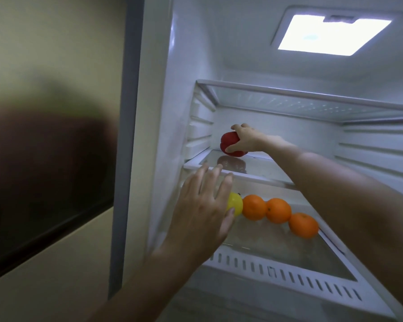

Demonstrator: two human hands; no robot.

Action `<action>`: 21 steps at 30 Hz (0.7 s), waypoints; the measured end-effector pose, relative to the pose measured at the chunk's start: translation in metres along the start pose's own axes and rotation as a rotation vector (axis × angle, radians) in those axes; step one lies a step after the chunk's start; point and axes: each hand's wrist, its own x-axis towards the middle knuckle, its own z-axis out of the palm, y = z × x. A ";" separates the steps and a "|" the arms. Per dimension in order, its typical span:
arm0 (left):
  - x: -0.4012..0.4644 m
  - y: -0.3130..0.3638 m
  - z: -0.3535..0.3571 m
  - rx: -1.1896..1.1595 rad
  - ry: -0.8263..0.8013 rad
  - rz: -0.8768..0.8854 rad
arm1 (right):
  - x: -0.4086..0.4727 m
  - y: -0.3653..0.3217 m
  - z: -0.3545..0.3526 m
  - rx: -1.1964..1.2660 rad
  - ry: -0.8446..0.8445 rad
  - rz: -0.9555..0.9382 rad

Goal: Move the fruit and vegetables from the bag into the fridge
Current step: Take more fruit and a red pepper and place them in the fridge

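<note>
No readable brand, label or writing anywhere in view.

Right hand (246, 139): arm stretched forward into the fridge (163, 89), reaching to the left rear of the middle shelf (261, 169). Fingers curled over the top of a red pepper (229, 142), thumb under its near side; firm grip. Pepper sits at or just above the glass, and its reflection shows on the shelf below it. Contact with the shelf cannot be judged.

Left hand (205, 203): raised in front of the fridge opening at the left, back of hand toward the camera, fingers straight and slightly spread, holding nothing. Fingertips lie near the front edge of the middle shelf; whether they touch it cannot be told. The hand partly covers a yellow fruit (236, 203).

Lower shelf (289, 273): yellow fruit at the left, then three oranges (278, 210) in a row running right and toward the front, each touching its neighbour. White slotted trim along the shelf front.

Top shelf (312, 95): glass. Interior lamp (333, 34) lit in the ceiling.

Bag: not in view.

Left of the fridge: beige wall (44, 43) and a dark blurred patch.
</note>
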 end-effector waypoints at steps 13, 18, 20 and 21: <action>-0.008 0.007 -0.024 -0.159 -0.026 -0.015 | -0.102 -0.021 -0.039 -0.047 0.117 0.003; -0.024 0.026 -0.046 -0.297 -0.123 -0.078 | -0.196 -0.043 -0.042 -0.109 0.238 0.063; -0.034 0.031 -0.060 -0.332 -0.163 -0.073 | -0.241 -0.050 -0.041 -0.120 0.259 0.109; -0.040 0.033 -0.067 -0.343 -0.171 -0.068 | -0.263 -0.053 -0.042 -0.131 0.274 0.132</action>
